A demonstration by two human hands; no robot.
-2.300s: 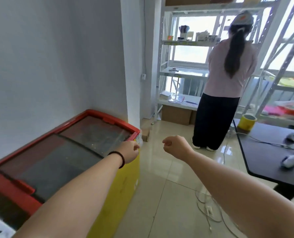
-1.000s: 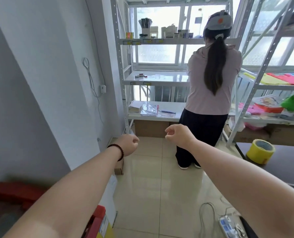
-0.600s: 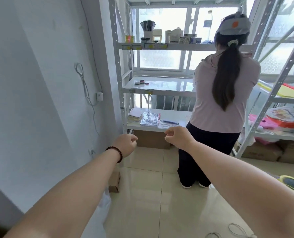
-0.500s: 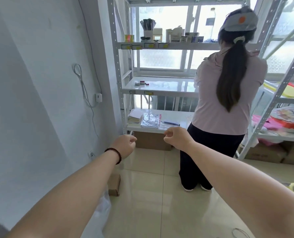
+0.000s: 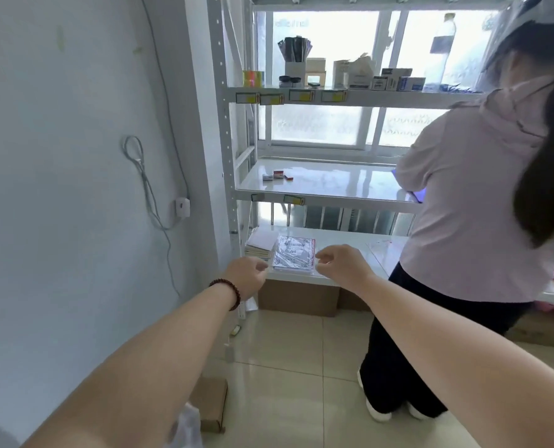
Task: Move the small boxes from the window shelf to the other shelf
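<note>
Both bare forearms reach forward from the bottom corners, converging toward the middle. The left hand (image 5: 248,277) is loosely curled, fingers folded in and holding nothing, with a dark beaded bracelet (image 5: 228,291) round its wrist. The right hand (image 5: 341,265) sits just beside it at a similar height, back upward, fingers half-curled and empty, a small gap between the two

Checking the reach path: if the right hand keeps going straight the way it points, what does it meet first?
Probably the clear-wrapped paper pack on the lowest shelf board: the right hand points forward-left at it. Depth is unclear. The small boxes sit a shelf higher.
</note>
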